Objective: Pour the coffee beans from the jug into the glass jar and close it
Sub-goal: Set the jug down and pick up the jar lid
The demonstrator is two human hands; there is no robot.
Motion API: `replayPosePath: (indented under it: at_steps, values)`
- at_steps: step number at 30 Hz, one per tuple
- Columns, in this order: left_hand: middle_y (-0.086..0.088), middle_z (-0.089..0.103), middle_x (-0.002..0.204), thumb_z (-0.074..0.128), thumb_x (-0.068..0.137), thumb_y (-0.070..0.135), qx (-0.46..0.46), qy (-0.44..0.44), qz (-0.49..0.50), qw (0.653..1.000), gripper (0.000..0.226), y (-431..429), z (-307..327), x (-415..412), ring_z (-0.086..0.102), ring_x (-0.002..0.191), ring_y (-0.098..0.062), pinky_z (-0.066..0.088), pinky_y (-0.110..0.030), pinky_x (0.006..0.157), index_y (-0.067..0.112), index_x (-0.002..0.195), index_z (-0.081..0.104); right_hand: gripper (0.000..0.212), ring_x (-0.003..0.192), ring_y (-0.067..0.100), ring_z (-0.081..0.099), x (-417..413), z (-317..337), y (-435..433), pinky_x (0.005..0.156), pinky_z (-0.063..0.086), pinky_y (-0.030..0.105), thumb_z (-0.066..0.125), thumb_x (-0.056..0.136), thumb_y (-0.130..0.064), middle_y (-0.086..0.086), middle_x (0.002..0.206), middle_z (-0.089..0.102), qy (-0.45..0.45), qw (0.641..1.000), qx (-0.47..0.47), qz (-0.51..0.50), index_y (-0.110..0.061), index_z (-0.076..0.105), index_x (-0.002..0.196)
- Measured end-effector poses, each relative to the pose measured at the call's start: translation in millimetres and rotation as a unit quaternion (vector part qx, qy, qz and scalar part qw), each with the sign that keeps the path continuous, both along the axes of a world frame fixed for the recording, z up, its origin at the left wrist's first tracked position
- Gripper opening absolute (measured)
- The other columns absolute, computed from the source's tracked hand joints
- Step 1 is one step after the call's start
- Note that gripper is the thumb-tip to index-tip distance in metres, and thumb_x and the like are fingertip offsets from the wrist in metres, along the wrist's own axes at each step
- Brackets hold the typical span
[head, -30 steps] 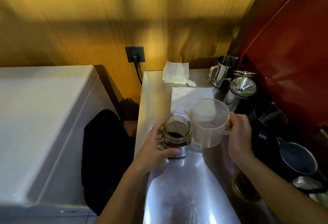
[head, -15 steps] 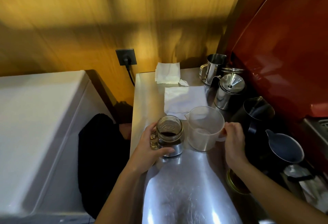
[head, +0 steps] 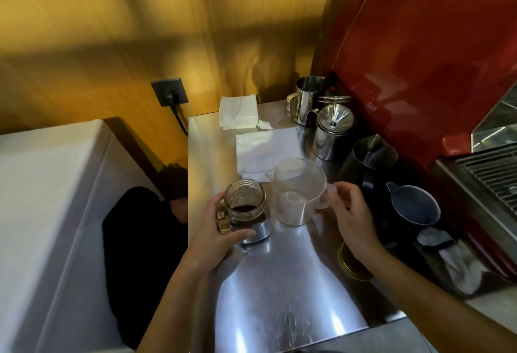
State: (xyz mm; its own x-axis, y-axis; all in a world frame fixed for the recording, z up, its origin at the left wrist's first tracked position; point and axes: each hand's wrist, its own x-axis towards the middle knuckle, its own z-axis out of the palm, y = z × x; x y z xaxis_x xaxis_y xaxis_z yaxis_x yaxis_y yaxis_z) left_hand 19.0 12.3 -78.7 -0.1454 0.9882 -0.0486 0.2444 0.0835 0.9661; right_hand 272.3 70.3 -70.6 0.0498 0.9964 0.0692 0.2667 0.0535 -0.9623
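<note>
Coffee beans (head: pixel 245 208) are showing as a dark layer inside the glass jar (head: pixel 245 207), which is standing upright and uncapped on the steel counter (head: pixel 279 296), just left of the jug (head: pixel 298 191).

Hidden or unclear:
- The jar's lower half is being covered by the left hand (head: pixel 216 233), so the depth of the beans cannot be judged.
- A gold-rimmed round item (head: pixel 348 267), possibly the jar's lid, is lying near the counter's right edge, mostly concealed under the right forearm.
- The jug's handle is being masked by the right hand (head: pixel 354 214).
- The red machine (head: pixel 433 58) and its drip grille (head: pixel 492 176) are being cut off at the right edge.
- A crumpled cloth (head: pixel 458 263) near the right edge is blurred.

Count:
- One jar, one jug.
- Two white paper napkins (head: pixel 265 148) behind them.
- Two steel pitchers (head: pixel 307 98), one wearing a funnel (head: pixel 334 116).
- Two dark pitchers (head: pixel 369 162) at the right.
- One wall socket (head: pixel 169 92) with a plug.

Appearance: the jar is clear, with a threaded neck and a side handle. The jug is translucent plastic, upright, spout pointing left, and looking empty.

Grip: the left hand is wrapping its fingers round the jar's base and handle. The right hand is curling loosely at the jug's handle; firm closure cannot be confirmed.
</note>
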Motion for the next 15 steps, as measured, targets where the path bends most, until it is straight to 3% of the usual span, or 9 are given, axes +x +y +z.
replayPosePath:
  at_steps: [5, 10, 15]
  values:
    - [0.014, 0.056, 0.11, 0.082, 0.061, -0.009, 0.004, 0.0, -0.003, 1.0, 0.082, -2, -1, 3, 0.058, 0.089, 0.021, 0.044, 0.0, 0.071, 0.023, 0.123, 0.04, 0.033, 0.107, 0.014, 0.048, 12, 3, -24, 0.093, 0.041, 0.03, 0.059, 0.089, -0.012, 0.003, 0.115, 0.052, -0.079, 0.996, 0.02, 0.022, -0.014, 0.048, 0.12]
    - [0.019, 0.054, 0.113, 0.084, 0.063, 0.0, -0.004, 0.01, -0.011, 1.0, 0.084, -4, -4, 1, 0.055, 0.091, 0.024, 0.045, -0.002, 0.073, 0.026, 0.128, 0.037, 0.045, 0.114, 0.025, 0.046, 28, -5, -45, 0.099, 0.039, 0.043, 0.067, 0.083, -0.017, 0.011, 0.121, 0.05, -0.173, 0.985, -0.003, 0.001, -0.01, 0.046, 0.123]
    - [0.018, 0.055, 0.115, 0.086, 0.061, 0.002, -0.012, 0.004, -0.008, 1.0, 0.087, -6, -7, 2, 0.056, 0.096, 0.019, 0.044, -0.013, 0.08, 0.028, 0.13, 0.038, 0.068, 0.125, 0.026, 0.034, 41, -25, -59, 0.102, 0.024, 0.037, 0.071, 0.076, -0.039, 0.009, 0.138, 0.04, -0.323, 0.944, -0.053, 0.034, -0.014, 0.04, 0.13]
